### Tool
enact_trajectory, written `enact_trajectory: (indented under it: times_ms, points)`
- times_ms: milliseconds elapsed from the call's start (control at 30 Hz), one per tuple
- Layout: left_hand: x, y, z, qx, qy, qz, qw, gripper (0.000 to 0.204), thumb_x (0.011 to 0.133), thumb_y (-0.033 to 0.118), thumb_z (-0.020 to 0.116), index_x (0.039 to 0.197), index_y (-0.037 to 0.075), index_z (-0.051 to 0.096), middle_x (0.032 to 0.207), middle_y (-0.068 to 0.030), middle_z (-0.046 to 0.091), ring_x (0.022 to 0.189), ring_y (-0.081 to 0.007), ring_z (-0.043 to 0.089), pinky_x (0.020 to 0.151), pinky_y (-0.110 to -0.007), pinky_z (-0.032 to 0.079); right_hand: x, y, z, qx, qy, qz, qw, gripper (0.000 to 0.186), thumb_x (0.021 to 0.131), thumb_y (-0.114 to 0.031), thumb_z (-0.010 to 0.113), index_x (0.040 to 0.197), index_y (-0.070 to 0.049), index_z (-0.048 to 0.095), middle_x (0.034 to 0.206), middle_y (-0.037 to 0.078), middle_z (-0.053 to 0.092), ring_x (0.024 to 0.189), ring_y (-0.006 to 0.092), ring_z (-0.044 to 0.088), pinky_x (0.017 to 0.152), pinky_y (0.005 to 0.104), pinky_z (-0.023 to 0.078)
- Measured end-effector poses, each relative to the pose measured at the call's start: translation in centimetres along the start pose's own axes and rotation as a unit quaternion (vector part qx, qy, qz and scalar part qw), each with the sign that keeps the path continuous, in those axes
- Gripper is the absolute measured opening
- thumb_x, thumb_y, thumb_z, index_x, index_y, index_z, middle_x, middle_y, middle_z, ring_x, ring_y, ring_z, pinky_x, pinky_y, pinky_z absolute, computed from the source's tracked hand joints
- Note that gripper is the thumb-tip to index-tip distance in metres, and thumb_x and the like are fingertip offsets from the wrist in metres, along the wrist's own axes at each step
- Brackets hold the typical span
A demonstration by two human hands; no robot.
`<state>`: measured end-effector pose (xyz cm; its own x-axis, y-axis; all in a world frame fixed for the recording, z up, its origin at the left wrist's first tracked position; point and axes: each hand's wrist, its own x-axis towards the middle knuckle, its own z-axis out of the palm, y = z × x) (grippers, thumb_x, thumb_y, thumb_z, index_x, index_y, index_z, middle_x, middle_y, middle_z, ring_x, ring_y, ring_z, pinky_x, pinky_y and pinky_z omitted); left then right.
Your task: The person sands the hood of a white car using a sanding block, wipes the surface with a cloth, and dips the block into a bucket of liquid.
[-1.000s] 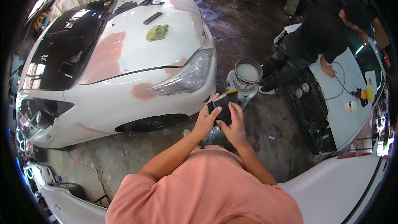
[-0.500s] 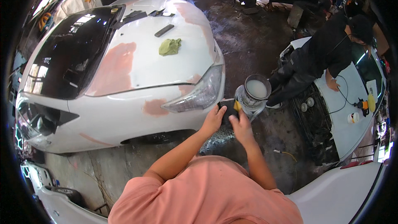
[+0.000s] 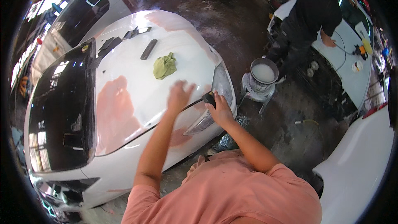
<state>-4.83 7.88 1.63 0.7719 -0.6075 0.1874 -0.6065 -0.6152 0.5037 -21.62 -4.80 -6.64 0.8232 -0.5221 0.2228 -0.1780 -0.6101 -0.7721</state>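
Right hand (image 3: pixel 222 111): fingers and thumb clamped on a dark block (image 3: pixel 209 98), partly hidden by the hand; block sits at the right fingertips, over the front edge of a white hood (image 3: pixel 192 56), just beside the headlight (image 3: pixel 222 79); whether it touches the car cannot be told. Left hand (image 3: pixel 179 96): blurred, fingers apart, over the hood to the left of the right fingers; contact with the surface cannot be told; just beyond the left fingertips, a crumpled green cloth (image 3: pixel 165 66) on the hood; farther beyond them and to the left, a narrow dark bar (image 3: pixel 148 49); past that bar, farther left, dark flat pieces (image 3: pixel 110 46) near the windshield (image 3: pixel 62 114); left of the left fingers, a large pinkish patch (image 3: pixel 116 108) on the hood. On the wearer's side of the right fingers, a smaller pinkish patch (image 3: pixel 179 137) beside the headlight; right of the right fingers, well apart, a bucket (image 3: pixel 260 86) of cloudy pale liquid on a grey stool (image 3: pixel 262 98); farther out beyond the bucket, a person in dark clothing (image 3: pixel 304 18), one hand on a pale car panel (image 3: pixel 347 64); right of that hand, an orange and black tool (image 3: pixel 360 52).
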Motion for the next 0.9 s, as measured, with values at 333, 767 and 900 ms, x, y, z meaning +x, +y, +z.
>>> enact_trajectory:
  times_ms: [333, 767, 900]
  points:
    - [13.7, -9.4, -3.8, 0.213, -0.072, 0.173, 0.959, 0.065, 0.083, 0.059, 0.074, 0.126, 0.011, 0.071, 0.149, -0.0181, 0.053, 0.136, -0.0462, 0.047, 0.114, -0.055, 0.038, 4.1, -2.9, 5.4, -0.05, 0.085, 0.116, 0.988, 0.052, 0.093, -0.041, 0.066, 0.129, -0.003, 0.066, 0.115, 0.017, 0.061, 0.112, 0.0358, 0.059, 0.097, 0.046, 0.05]
    - [7.1, -4.6, -3.0, 0.212, -0.154, 0.317, 0.912, 0.03, 0.078, 0.03, 0.079, 0.104, 0.016, 0.073, 0.115, -0.0055, 0.067, 0.11, -0.0275, 0.061, 0.093, -0.044, 0.049, 4.3, -0.9, 7.8, 0.012, 0.122, 0.139, 0.983, 0.049, 0.091, -0.036, 0.07, 0.13, -0.006, 0.066, 0.115, 0.023, 0.058, 0.109, 0.0421, 0.055, 0.096, 0.0506, 0.047]
    - [7.9, -4.1, -2.0, 0.245, -0.186, 0.314, 0.898, 0.033, 0.077, 0.024, 0.078, 0.108, 0.015, 0.071, 0.115, -0.0062, 0.068, 0.11, -0.0275, 0.061, 0.094, -0.043, 0.049, 8.7, 1.6, 7.9, 0.029, 0.195, 0.115, 0.974, 0.045, 0.09, -0.032, 0.071, 0.126, -0.005, 0.067, 0.112, 0.022, 0.058, 0.106, 0.0419, 0.054, 0.095, 0.0515, 0.046]
